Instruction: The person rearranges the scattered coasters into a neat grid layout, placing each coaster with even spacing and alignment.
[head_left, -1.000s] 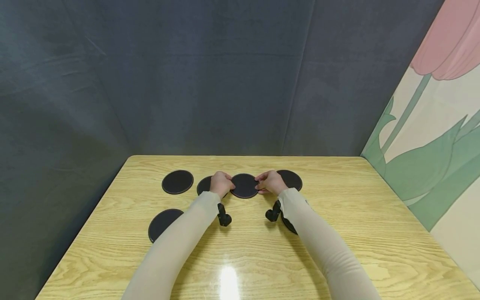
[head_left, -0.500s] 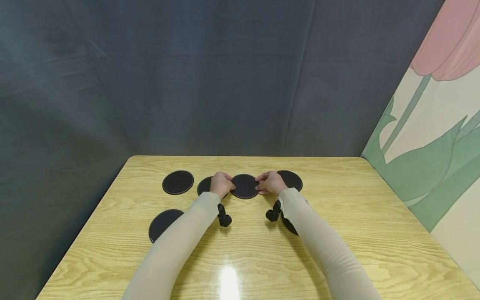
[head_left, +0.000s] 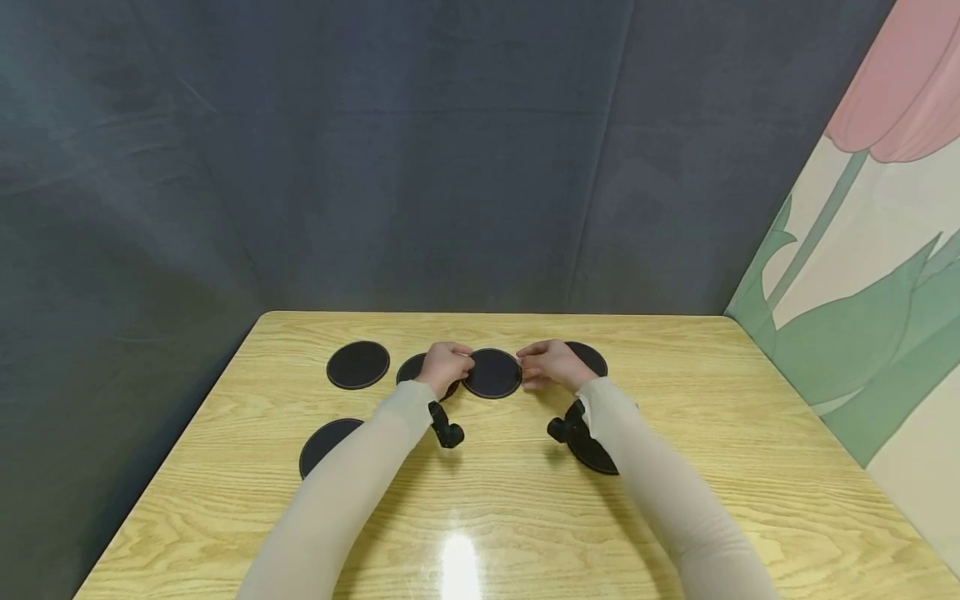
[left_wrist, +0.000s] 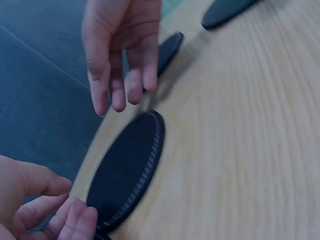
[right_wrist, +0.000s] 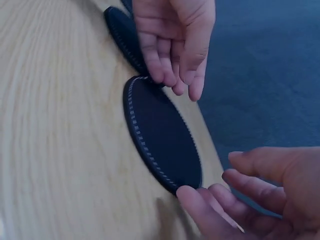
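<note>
A round black coaster (head_left: 492, 373) with light stitching round its rim lies flat on the table, between the two hands. Its left edge is beside the left hand (head_left: 445, 365), whose relaxed fingertips (left_wrist: 86, 222) are at the rim, the thumb apart from them. Just off the right edge hovers the right hand (head_left: 557, 365), fingers spread and loosely bent, holding nothing. Another coaster (head_left: 408, 372) lies partly under the left hand, close to the middle one. Behind the right hand a further coaster (head_left: 591, 357) is partly covered.
More black coasters lie on the wooden table (head_left: 495, 517): one at the back left (head_left: 357, 365), one at the front left (head_left: 326, 443) partly under the left sleeve, and one at the front right (head_left: 592, 452) partly under the right arm. A dark curtain (head_left: 450, 167) hangs behind.
The right hand has let go of the middle coaster's right edge and moved slightly right, its fingers loosening. The left hand's fingers have eased at the left edge. The coaster lies about where it was.
</note>
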